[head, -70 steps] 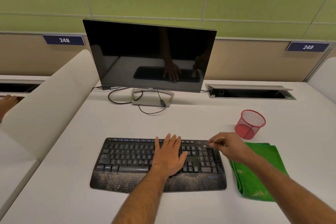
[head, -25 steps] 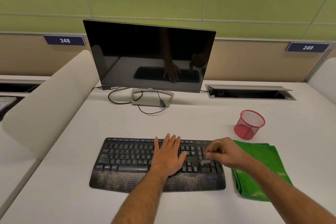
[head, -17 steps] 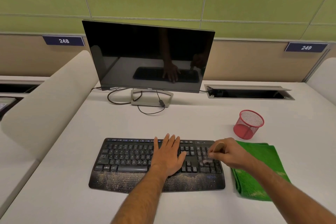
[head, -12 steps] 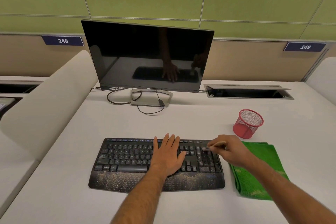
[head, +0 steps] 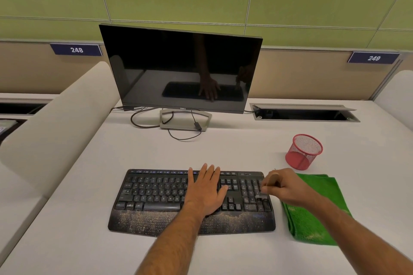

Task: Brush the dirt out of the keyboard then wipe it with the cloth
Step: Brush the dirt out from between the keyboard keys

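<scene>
Two hands at a dusty keyboard

My left hand [head: 206,190] lies flat, fingers spread, on the black keyboard [head: 156,194]. My right hand [head: 282,187] pinches a small brush [head: 267,187] over the number pad. Beside it lies the green cloth [head: 317,210]. Desk signs read "248" [head: 76,49] and "249" [head: 373,58]; the monitor [head: 181,67] reads Dell.

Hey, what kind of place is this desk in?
Probably a shared computer room or library study area. Numbered seat signs, 248 and 249, sit on the back panel, padded dividers separate the desks, and each desk has a cable hatch beside the monitor.
</scene>
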A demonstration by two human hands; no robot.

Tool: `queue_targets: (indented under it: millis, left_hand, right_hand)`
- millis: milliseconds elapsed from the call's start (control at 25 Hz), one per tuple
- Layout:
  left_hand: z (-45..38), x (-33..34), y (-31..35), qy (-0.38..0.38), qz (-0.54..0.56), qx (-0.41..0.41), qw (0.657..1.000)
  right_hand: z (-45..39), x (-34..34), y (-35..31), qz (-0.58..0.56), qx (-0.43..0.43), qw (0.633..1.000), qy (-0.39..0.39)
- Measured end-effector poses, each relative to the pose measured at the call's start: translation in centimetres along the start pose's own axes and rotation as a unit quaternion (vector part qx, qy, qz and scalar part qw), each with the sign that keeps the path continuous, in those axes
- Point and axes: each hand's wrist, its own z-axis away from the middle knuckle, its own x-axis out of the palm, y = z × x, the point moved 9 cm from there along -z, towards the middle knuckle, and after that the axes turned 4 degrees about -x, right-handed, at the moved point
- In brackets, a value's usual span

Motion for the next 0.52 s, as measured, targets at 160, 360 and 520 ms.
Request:
queue_targets:
  millis: [160,360,520]
  left_hand:
    - [-0.1,0.0,0.0,-0.002,0.0,-0.001,1.0]
    - [0.0,0.0,0.0,-0.003,-0.001,-0.001,1.0]
    - [0.1,0.0,0.1,-0.006,-0.002,-0.001,1.0]
  right_hand:
    - [0.1,-0.7,0.3,0.006,-0.004,0.999,0.042]
    - [0.7,0.1,0.7,-0.009,0.007,1.0,-0.007]
    - [1.0,-0.3,0.9,-0.023,0.0,0.999,0.028]
